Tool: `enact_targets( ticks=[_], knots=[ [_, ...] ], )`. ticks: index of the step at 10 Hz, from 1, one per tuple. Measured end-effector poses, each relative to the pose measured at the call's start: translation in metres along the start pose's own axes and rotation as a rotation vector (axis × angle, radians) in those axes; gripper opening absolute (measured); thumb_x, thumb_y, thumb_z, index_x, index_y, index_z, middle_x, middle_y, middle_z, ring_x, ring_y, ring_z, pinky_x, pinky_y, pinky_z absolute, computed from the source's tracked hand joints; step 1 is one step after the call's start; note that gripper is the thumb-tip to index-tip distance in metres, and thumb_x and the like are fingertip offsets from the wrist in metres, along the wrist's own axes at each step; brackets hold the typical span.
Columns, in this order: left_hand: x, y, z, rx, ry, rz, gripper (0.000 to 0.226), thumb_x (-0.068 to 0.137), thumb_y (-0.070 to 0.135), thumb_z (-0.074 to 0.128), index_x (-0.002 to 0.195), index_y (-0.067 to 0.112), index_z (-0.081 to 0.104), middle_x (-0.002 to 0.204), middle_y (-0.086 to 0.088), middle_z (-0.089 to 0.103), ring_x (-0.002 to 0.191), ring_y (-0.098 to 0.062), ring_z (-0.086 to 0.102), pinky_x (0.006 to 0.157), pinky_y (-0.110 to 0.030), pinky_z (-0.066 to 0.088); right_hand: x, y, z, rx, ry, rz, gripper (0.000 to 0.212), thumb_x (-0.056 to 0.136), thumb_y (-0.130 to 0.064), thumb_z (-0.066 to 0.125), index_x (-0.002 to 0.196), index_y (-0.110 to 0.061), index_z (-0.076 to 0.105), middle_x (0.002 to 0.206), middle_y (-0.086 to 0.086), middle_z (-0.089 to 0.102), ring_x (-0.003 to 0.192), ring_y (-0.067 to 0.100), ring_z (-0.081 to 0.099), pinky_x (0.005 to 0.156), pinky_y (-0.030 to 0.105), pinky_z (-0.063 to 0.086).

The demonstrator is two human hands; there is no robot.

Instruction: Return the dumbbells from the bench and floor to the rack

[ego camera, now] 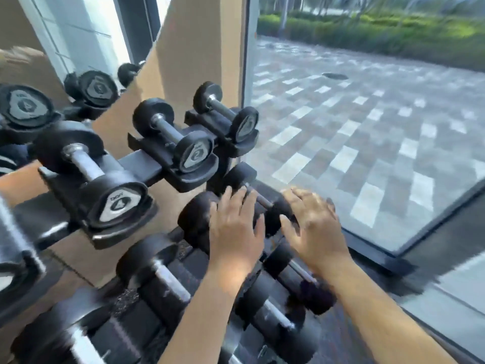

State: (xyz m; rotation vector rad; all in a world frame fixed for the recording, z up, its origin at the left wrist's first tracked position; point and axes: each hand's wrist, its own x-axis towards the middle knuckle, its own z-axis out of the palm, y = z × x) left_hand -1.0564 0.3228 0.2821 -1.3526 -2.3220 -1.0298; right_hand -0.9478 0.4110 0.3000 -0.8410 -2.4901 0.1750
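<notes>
1. A small black dumbbell lies on the lower row of a rack, at its right end. It has round dark heads and a short bare metal handle.
2. The left hand is spread flat, fingers straight and apart. The fingertips reach the dumbbell's handle and grip nothing.
3. The right hand is also spread with straight fingers, over the dumbbell's near head. Its thumb lies just beside that head; actual contact cannot be told.
4. The rack's upper row has three black cradles, each holding one dumbbell: a large one at the left marked 4, a mid one marked 2, and a small one at the right with a blurred label.
5. More dumbbells fill the lower row, partly hidden under the forearms and blurred.
6. A mirror behind the rack shows reflected dumbbells.
7. A window at the right looks onto grey paving.
</notes>
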Motion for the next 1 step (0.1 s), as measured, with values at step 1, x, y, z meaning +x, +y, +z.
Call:
enact_targets(
  ticks=[1],
  knots=[
    [0.0037,0.0387,0.0229,-0.021,-0.005,0.119,0.040,0.074,0.012,0.070,0.112,0.003,0.060,0.118,-0.016,0.062,0.116,-0.039,0.051,0.093,-0.060,0.040,-0.0111,0.0371,-0.0210,-0.052,0.044,0.145,0.044,0.081,-0.015,0.066,0.123,-0.008,0.056,0.127,0.016,0.058,0.121,0.039,0.050,0.101,0.060,0.035]
  ],
)
